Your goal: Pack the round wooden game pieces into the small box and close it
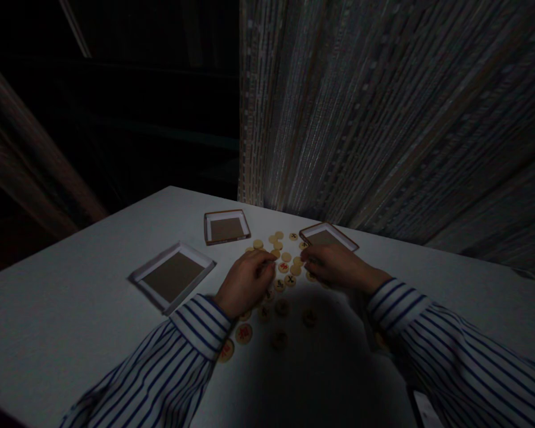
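Observation:
Round wooden xiangqi pieces (284,267) lie loose on a white table, some face down and others showing red or black characters. My left hand (247,282) is over the left side of the group, thumb and index finger a little apart, the index tip at a plain piece (275,254). Across from it, my right hand (339,266) reaches in from the right with its fingers drawn together beside a plain piece (298,261). Whatever its fingertips hold, if anything, is hidden. Two red-marked pieces (244,333) lie near my left cuff, and several darker ones are in shadow.
A larger shallow box tray (191,282) lies at the left. A smaller box part (205,230) is at the back, and another box part (351,242) sits behind my right hand. A beaded string curtain (339,107) hangs past the table's far edge. A phone-like object (425,409) is at lower right.

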The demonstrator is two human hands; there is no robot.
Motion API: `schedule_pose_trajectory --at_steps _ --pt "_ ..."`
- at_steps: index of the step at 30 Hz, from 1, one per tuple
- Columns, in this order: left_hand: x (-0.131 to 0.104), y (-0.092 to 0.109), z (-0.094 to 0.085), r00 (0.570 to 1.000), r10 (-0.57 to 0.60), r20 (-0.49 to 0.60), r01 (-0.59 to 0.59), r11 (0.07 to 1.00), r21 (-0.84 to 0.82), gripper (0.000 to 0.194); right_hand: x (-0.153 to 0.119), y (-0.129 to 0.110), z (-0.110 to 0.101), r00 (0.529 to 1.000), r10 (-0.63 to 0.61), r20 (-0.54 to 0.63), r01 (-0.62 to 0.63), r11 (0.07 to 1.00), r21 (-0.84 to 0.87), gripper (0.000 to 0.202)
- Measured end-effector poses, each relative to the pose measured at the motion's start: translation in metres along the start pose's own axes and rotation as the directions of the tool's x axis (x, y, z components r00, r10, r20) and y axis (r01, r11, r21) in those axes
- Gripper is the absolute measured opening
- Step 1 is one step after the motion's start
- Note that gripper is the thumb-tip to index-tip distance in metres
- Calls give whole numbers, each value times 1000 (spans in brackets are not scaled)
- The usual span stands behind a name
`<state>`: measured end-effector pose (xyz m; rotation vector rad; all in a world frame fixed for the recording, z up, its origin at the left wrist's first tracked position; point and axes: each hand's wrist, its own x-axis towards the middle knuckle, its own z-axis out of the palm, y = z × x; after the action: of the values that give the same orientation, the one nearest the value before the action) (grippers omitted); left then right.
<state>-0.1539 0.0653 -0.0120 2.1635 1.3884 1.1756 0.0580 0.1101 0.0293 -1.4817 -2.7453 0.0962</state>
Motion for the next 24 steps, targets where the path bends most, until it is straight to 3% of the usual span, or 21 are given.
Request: schedule_pose_trajectory --at_steps 12,24 --pt "1 1 -2 1000 -5 6 5 1000 9 16 14 -6 -1 994 -35 104 39 999 -34 30" --pt "0 1 -1 1000 4 -1 -4 1000 -5 17 15 -6 0 994 -19 104 24 999 -43 26"
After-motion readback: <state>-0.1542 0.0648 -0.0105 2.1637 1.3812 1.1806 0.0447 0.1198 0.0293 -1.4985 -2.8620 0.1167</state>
